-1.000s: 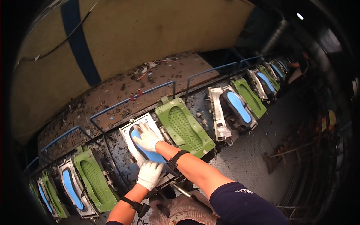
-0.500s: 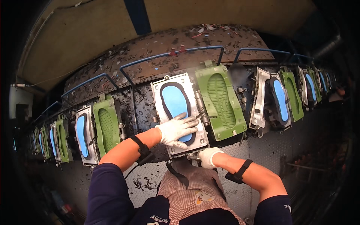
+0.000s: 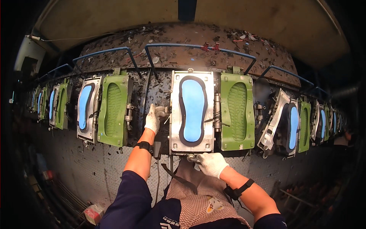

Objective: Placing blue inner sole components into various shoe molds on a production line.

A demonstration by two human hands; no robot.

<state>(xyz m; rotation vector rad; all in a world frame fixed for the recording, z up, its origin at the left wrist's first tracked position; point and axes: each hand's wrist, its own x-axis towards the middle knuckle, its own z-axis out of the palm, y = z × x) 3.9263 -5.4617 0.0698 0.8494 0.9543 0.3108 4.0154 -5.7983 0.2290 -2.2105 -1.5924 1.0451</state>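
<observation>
Foremost: one checked apron [image 3: 190, 181], crossed by a loose black strap [image 3: 179, 177]. Wrist straps, black, two: left [image 3: 144, 145], right [image 3: 244, 187]. Right hand [image 3: 212, 164], white-gloved, fingers closed around a round-ended metal handle [image 3: 191, 157] at the bench's front edge; the glove covers most of the handle. Left hand [image 3: 152, 119], likewise gloved, fingers bent beside the left edge of the silver mould; whether they grip anything, cannot be told.

Silver mould [image 3: 175, 126]: one, lying face up between front and rear edges of the dark bench [image 3: 160, 88]; inside it, a blue insole [image 3: 192, 110] ringed by a black border [image 3: 192, 144]. To its right, joined by a metal hinge [image 3: 217, 112], a green mould half [image 3: 237, 114] with ridged sole cavity. Further pairs run toward both bench ends; the next silver frame [image 3: 274, 118] rightward stands tilted.

Below the front edge: tread-plate floor [image 3: 110, 164], partly hidden by the left forearm; lower left, a red-and-white box [image 3: 93, 214].

Along the rear edge: blue rails [image 3: 179, 45], two red clips [image 3: 206, 46] attached. Beyond: brown board [image 3: 183, 57], scrap-strewn; tan wall [image 3: 133, 15], dark blue stripe [image 3: 187, 9].
</observation>
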